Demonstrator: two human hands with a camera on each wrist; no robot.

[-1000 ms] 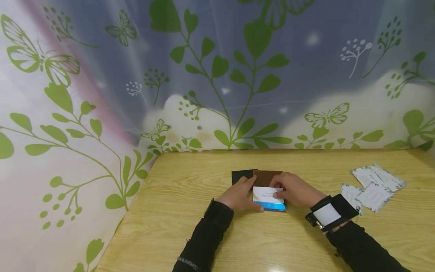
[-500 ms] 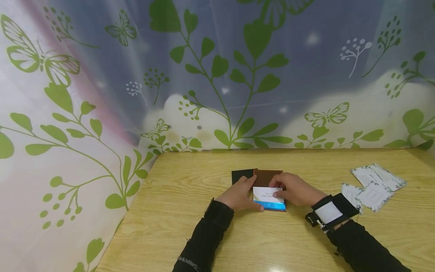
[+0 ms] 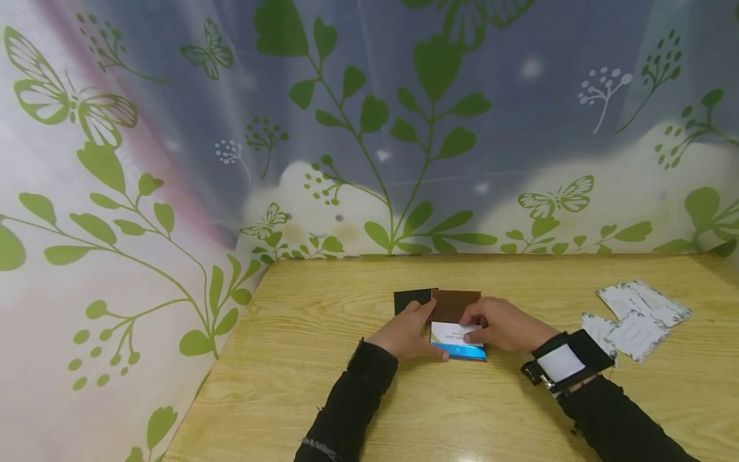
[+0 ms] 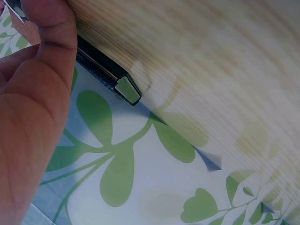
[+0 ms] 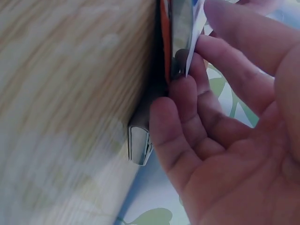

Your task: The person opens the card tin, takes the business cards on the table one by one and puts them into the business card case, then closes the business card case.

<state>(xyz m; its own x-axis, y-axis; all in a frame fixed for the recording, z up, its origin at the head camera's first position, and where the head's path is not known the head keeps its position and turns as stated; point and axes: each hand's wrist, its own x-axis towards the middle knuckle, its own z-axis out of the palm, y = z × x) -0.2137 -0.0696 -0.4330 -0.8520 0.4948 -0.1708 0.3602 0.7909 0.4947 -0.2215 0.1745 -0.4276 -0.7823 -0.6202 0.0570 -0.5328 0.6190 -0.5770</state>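
In the head view an opened card case (image 3: 455, 306) with a brown flap lies mid-table. A white printed business card (image 3: 444, 331) sits in it, above a shiny blue strip along its near side. My left hand (image 3: 401, 333) grips the case from the left, thumb at the near edge and forefinger by the flap. My right hand (image 3: 502, 324) pinches the card between thumb and fingers from the right. In the right wrist view the card (image 5: 193, 54) stands out as a thin white edge beside the case. The left wrist view shows little of the case.
A black card case (image 3: 410, 299) lies behind my left hand, its pale end showing in the left wrist view. Several leaf-patterned cards (image 3: 637, 330) lie spread at the right of the wooden table (image 3: 277, 359). A printed curtain (image 3: 346, 128) hangs along the back and left.
The card has slid slightly toward me, with my right hand, so more of the brown flap shows above it. My left hand stays in place.
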